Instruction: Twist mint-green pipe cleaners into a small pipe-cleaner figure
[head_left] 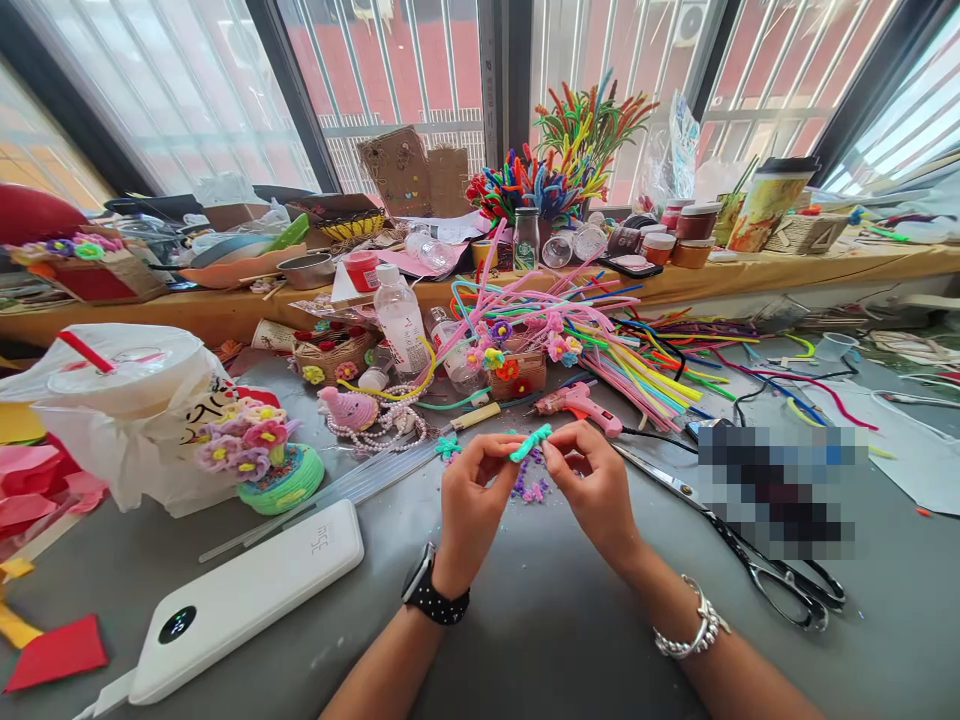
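My left hand (480,485) and my right hand (596,490) meet over the middle of the desk. Between their fingertips is a short mint-green twisted pipe cleaner (531,443), pinched at its left end by the left hand and at its right end by the right. Just beneath lie small purple and pink pipe-cleaner pieces (534,490). A teal pipe-cleaner flower (448,447) rests left of my left hand. Behind the hands lies a pink glue gun (574,402). Black-handled scissors (739,545) lie open to the right.
A white power bank (251,600) and a potted pipe-cleaner flower arrangement (281,485) occupy the left side, near a bagged drink cup (139,400). Loose pipe cleaners (637,370) spread across the back. A cluttered ledge (720,275) runs below the windows. Glue sticks (367,475) lie left of centre.
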